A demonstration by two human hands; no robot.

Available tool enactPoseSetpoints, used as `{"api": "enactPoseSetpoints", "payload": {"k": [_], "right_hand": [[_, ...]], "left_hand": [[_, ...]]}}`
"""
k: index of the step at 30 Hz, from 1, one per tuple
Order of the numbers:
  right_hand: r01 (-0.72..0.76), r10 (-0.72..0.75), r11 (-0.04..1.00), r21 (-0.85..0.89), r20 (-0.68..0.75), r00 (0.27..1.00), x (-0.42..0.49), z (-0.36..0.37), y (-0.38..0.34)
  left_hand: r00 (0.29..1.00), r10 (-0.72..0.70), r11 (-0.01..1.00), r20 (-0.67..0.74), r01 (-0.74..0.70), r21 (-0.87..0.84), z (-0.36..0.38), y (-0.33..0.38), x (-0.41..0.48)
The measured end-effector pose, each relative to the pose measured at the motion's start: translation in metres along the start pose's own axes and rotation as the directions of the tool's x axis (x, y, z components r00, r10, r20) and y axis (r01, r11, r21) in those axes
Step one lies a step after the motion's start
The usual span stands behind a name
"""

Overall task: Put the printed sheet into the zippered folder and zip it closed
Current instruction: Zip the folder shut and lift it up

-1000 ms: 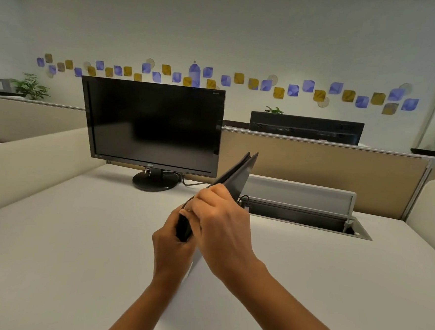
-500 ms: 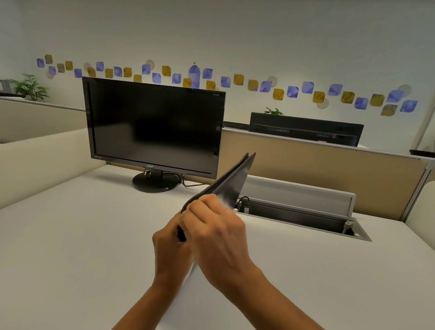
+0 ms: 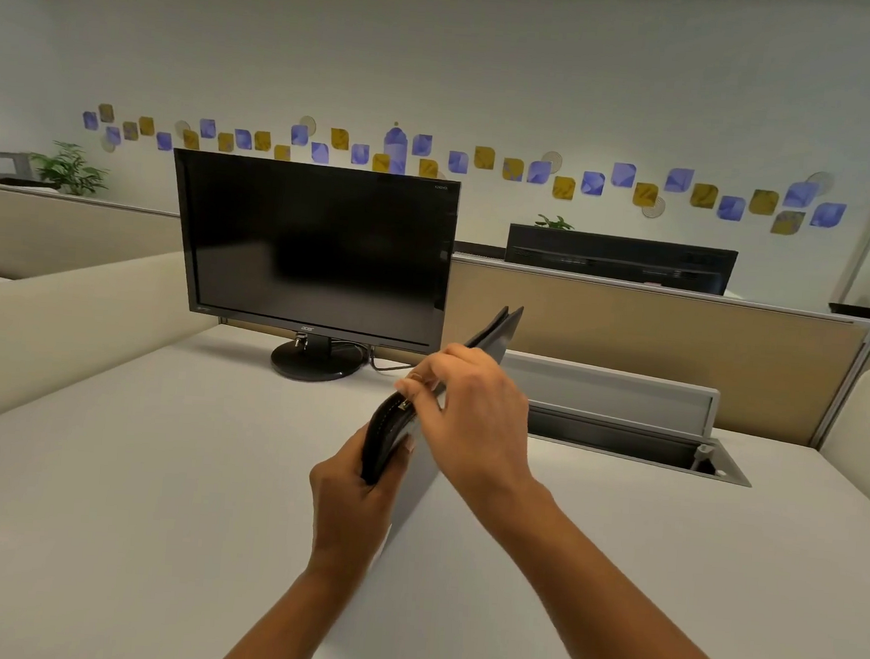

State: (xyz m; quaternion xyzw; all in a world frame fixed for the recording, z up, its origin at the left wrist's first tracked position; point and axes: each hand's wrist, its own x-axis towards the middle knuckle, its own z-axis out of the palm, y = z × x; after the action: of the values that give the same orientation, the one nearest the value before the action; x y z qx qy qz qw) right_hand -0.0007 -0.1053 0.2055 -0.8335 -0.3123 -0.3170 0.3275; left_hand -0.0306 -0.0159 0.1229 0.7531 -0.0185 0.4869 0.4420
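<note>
Hands hold the zippered folder [image 3: 494, 333] on edge above the table [image 3: 128, 488], its near corner toward the person and its far end rising toward the monitor [image 3: 315, 249]. The left hand [image 3: 354, 498] wraps the near lower corner, fingers curled round the edge; the right hand [image 3: 473, 414] pinches at the zipper pull [image 3: 404, 405] on the rounded upper corner. The folder looks light yet fairly stiff — it holds its slant without sagging — so a firm clamp close to the slider should keep the track taut round the bend. A pale strip shows under the hands; whether that is the printed sheet cannot be told.
</note>
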Motion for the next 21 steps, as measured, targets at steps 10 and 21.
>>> {"api": "enactPoseSetpoints", "payload": {"k": [10, 21], "right_hand": [[-0.138, 0.133, 0.985, 0.105, 0.047, 0.99, 0.013, 0.007, 0.01], [-0.254, 0.256, 0.963, 0.089, -0.011, 0.967, 0.019, 0.008, 0.045]], "left_hand": [[1.0, -0.013, 0.999, 0.006, 0.013, -0.043, -0.002, -0.005, 0.001], [0.999, 0.015, 0.99, 0.039, -0.009, -0.142, -0.008, 0.005, -0.009]]}}
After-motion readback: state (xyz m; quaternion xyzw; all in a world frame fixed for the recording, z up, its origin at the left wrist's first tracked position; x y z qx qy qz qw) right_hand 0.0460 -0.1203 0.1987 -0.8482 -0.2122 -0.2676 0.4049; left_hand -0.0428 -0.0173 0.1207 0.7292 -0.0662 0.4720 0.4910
